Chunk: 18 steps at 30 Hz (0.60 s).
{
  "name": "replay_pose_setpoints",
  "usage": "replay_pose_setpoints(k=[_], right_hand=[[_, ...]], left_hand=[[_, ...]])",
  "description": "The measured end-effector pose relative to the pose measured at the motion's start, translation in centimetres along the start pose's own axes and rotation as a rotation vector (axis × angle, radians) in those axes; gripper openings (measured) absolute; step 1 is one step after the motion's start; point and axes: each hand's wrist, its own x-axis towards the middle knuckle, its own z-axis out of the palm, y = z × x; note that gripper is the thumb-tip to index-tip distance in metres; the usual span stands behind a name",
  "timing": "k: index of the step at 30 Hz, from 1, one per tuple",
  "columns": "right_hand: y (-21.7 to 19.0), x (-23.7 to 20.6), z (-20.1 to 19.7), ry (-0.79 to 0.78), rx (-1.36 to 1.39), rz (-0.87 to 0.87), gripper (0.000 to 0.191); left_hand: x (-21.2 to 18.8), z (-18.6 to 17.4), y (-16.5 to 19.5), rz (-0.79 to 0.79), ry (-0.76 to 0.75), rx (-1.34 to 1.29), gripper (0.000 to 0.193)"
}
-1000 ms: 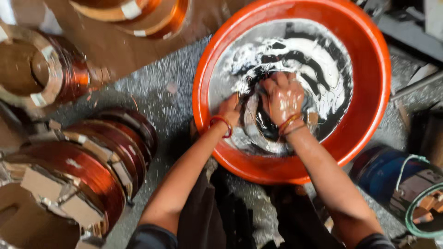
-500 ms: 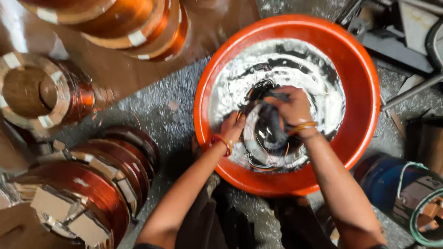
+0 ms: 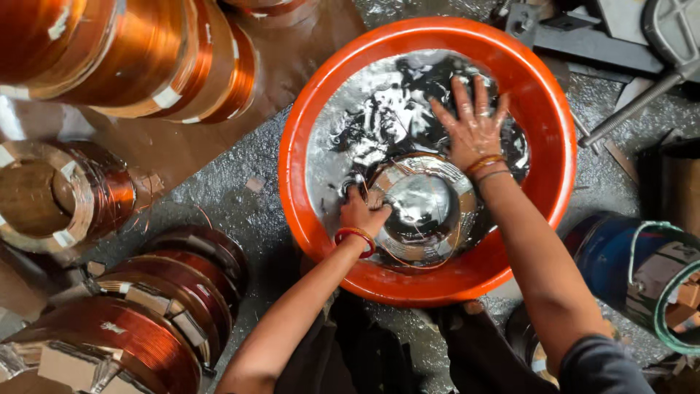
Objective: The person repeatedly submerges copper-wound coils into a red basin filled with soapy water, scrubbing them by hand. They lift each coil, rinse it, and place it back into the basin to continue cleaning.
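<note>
While half sunk in dark liquid inside the orange basin (image 3: 306, 131), lay a wire coil (image 3: 423, 208), near side. Left hand (image 3: 362, 213) gripping its left rim, fingers curled shut on it. Right hand (image 3: 472, 124) flat on the liquid just beyond, fingers spread. Copper coils (image 3: 146, 58) stacked left, blue drum (image 3: 620, 255) right. Half a second before, both hands together at the centre; coil since swung nearer.

I see an orange basin (image 3: 430, 284) of glossy, smooth plastic, its inside wet and shining. In it lies a ring of thin coppery wire (image 3: 421, 208), slick with dark liquid. Left of the basin, copper coils (image 3: 146, 51) gleam metallic; the floor (image 3: 240, 197) looks rough, gritty.
</note>
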Motion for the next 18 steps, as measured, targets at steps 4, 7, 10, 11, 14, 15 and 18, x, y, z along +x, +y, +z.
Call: replay_pose_setpoints(k=[4,7,10,11,14,15,18], right_hand=[[1.1,0.0,1.0,-0.408,0.360,0.246,0.048],[2.8,-1.4,-1.1,-0.138,1.099,0.636,0.031],[2.0,-5.0,-6.1,-0.088,1.140,0.677,0.034],[1.0,-6.3,-7.8,-0.110,1.092,0.659,0.037],[-3.0,-8.5,-10.0,-0.117,0.430,0.411,0.074],[-3.6,-8.7,-10.1,-0.107,0.426,0.440,0.080],[-3.8,-7.1,-8.5,-0.207,0.497,0.540,0.088]], left_hand=[[0.4,-0.1,-0.2,0.097,0.070,-0.002,0.059],[0.4,0.0,-0.2,0.078,0.070,-0.032,0.056],[0.1,0.1,0.5,-0.004,0.072,-0.058,0.058],[0.0,0.1,0.9,-0.040,0.070,-0.065,0.059],[-0.1,0.2,1.8,-0.110,0.094,-0.135,0.058],[-0.1,0.1,2.0,-0.106,0.088,-0.139,0.059],[0.6,-0.2,2.2,-0.053,0.067,-0.149,0.063]])
